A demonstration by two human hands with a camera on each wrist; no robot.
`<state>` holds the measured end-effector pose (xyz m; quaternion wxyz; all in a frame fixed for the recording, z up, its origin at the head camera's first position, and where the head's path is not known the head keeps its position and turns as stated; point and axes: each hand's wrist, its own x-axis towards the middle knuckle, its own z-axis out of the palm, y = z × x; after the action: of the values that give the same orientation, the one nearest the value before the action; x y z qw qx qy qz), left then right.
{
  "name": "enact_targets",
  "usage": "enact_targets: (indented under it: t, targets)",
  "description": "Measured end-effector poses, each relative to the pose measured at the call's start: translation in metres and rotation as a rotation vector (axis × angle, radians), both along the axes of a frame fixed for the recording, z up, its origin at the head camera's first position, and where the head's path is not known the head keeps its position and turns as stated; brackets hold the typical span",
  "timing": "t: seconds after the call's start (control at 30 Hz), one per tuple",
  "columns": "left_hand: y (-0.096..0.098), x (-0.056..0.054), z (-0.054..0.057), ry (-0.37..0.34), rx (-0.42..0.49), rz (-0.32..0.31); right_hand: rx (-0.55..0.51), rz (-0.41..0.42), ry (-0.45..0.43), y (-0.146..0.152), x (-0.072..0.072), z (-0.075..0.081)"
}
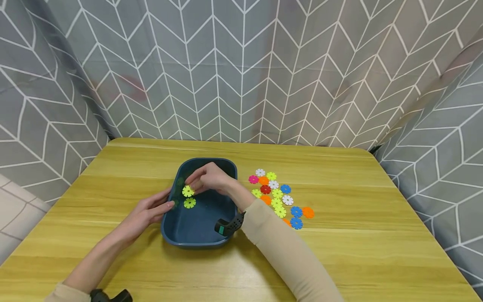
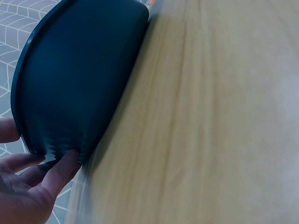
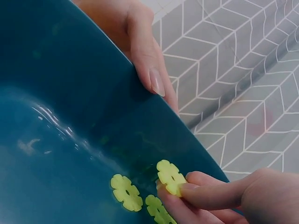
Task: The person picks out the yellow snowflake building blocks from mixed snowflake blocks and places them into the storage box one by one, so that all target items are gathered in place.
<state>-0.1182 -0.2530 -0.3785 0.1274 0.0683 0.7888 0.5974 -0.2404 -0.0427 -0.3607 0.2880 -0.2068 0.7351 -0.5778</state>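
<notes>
A dark blue plastic bin (image 1: 203, 226) stands on the wooden table. My left hand (image 1: 151, 209) grips its left wall, thumb over the rim and fingers against the outside; in the left wrist view the fingers (image 2: 58, 175) touch the outer wall. Inside the bin, my right hand (image 1: 211, 178) pinches a yellow-green flower-shaped plastic disc (image 3: 171, 177) between thumb and fingers. Below it, a yellow-green disc (image 3: 126, 192) lies on the bin floor, and another disc (image 3: 159, 210) is partly covered by the right hand.
To the right of the bin, several flower-shaped discs (image 1: 276, 202) in white, yellow-green, orange, red, pink and blue lie spread on the table (image 1: 358, 218). The right forearm hides part of that group. A grey patterned curtain (image 1: 241, 84) hangs behind the table.
</notes>
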Motion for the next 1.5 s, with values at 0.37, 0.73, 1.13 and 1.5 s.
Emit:
enact_targets:
  t: [0.37, 0.73, 1.13, 1.5]
  targets:
    - [-0.001, -0.001, 0.0, 0.001, 0.006, -0.017, 0.037, 0.115, -0.065, -0.003, 0.001, -0.001]
    - [0.0, -0.001, -0.001, 0.006, -0.029, 0.0, 0.119, 0.381, -0.082, -0.009, 0.008, -0.001]
    - [-0.001, 0.0, -0.002, 0.004, -0.018, 0.004, 0.131, 0.373, -0.097, -0.011, 0.009, -0.003]
    - [-0.001, 0.0, -0.001, -0.002, -0.009, 0.005, 0.107, 0.346, -0.07, -0.009, 0.008, -0.003]
